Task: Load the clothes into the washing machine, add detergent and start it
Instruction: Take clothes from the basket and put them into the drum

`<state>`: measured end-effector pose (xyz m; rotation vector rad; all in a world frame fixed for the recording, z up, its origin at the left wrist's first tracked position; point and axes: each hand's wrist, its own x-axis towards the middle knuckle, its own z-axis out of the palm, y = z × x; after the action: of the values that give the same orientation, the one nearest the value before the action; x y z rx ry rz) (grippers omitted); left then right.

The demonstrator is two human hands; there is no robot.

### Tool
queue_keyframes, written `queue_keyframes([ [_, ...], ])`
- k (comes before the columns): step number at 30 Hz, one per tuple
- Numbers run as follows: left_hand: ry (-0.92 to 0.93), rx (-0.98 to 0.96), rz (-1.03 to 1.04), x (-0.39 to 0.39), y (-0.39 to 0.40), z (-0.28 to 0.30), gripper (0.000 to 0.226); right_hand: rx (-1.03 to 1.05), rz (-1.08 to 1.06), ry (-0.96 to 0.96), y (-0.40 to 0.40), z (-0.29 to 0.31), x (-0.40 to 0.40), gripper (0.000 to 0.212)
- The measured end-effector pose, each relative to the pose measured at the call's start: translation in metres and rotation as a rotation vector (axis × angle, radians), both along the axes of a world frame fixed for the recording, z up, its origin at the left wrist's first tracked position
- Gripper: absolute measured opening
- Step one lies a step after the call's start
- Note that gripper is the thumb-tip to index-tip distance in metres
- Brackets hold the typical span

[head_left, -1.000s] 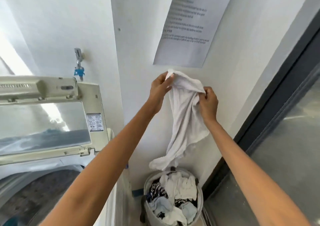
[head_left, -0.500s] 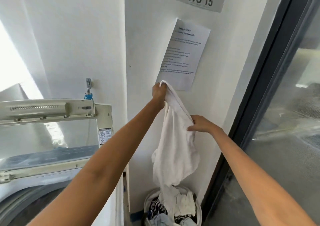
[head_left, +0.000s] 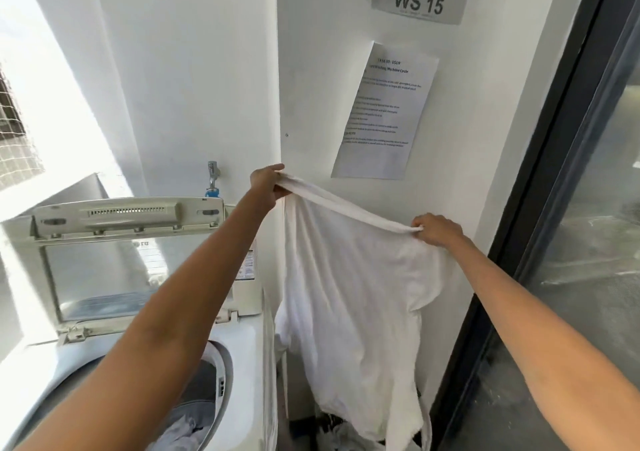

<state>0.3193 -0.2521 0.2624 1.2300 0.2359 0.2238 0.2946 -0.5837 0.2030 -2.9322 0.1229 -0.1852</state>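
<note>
Now both hands hold up a white cloth point(head_left: 349, 288) in front of the white wall point(head_left: 207, 70). The left hand point(head_left: 269, 183) is closed tight on one top corner of the cloth, up high near the corner of the wall. The right hand point(head_left: 437, 231) is closed on the other top corner, a bit lower and off to the right. The top edge of the cloth is pulled straight between the two hands, and the rest hangs down loose.

The bottom of the cloth hangs over a basket point(head_left: 337, 435) on the floor, and more clothes show in it. The basket sits between the washing machine point(head_left: 242, 346) and a dark door frame point(head_left: 540, 208).

The washing machine is on the left, and its lid point(head_left: 131, 250) stands open. Some bluish clothes point(head_left: 187, 428) lie inside its tub. A tap point(head_left: 213, 179) sticks out of the wall behind the lid.

A paper with small print point(head_left: 384, 115) is stuck on the wall above the hands. Higher up is a grey sign point(head_left: 419, 0) that says WS 15.
</note>
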Motion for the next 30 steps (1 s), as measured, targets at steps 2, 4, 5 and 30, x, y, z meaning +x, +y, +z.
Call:
queue_keyframes([
  [2,-0.019,0.111,-0.026,-0.009,0.007,-0.004,0.033,0.126,-0.032,-0.160,0.005,0.015,0.004,0.026],
  [4,-0.124,0.373,-0.113,-0.016,0.016,-0.005,0.026,0.316,0.033,-0.276,0.019,0.036,0.004,0.024],
  [5,-0.179,0.520,-0.191,-0.019,0.020,-0.003,0.030,0.429,0.122,-0.256,0.029,0.049,0.004,0.021],
  [30,-0.406,0.175,0.139,-0.073,0.072,0.035,0.019,0.791,0.521,0.063,0.226,-0.034,-0.010,0.023],
])
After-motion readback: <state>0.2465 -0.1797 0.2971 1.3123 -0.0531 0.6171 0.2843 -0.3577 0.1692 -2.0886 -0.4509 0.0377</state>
